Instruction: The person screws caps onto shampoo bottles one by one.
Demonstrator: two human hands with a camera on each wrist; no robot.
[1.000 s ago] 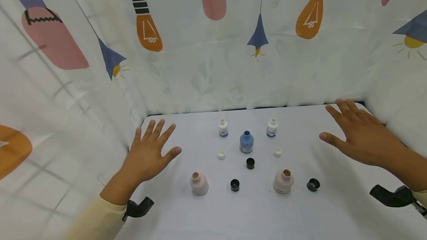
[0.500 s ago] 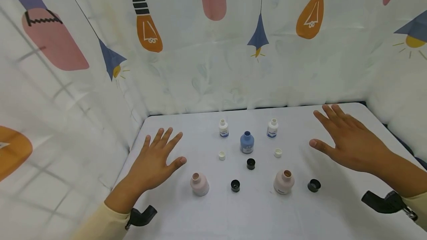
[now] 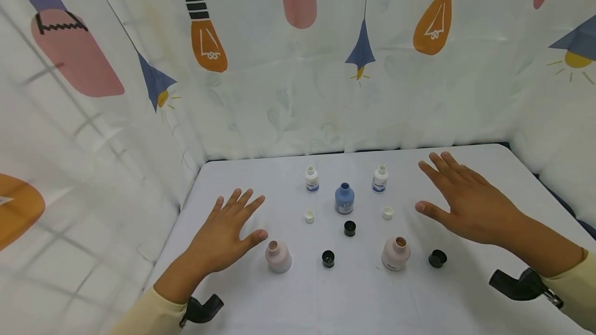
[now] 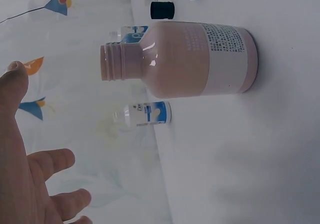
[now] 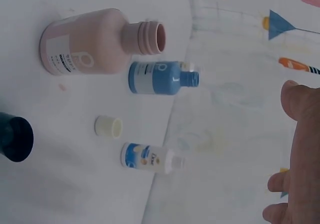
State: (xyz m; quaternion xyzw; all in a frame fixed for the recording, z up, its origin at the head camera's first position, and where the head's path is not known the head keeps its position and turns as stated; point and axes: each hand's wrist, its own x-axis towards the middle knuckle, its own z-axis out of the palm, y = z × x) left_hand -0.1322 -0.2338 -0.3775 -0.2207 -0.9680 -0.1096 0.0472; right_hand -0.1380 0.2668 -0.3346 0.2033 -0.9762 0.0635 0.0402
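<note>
My left hand hovers over the table's left side, fingers spread and holding nothing. Nearest to it stands an uncapped pink bottle, which the left wrist view shows close up with a printed label. My right hand is held above the right side, also with straight, spread fingers and nothing in them. Left of and below it are a second uncapped pink bottle and a black cap. An open blue bottle stands mid-table, between two small open white bottles farther back.
Two white caps and two more black caps lie among the bottles. The white-covered table meets a printed curtain at its back edge. Fabric also hangs at both sides.
Both hands have moved inward over the table, the left one rightward and nearer, the right one leftward. The bottles and caps stand where they were.
</note>
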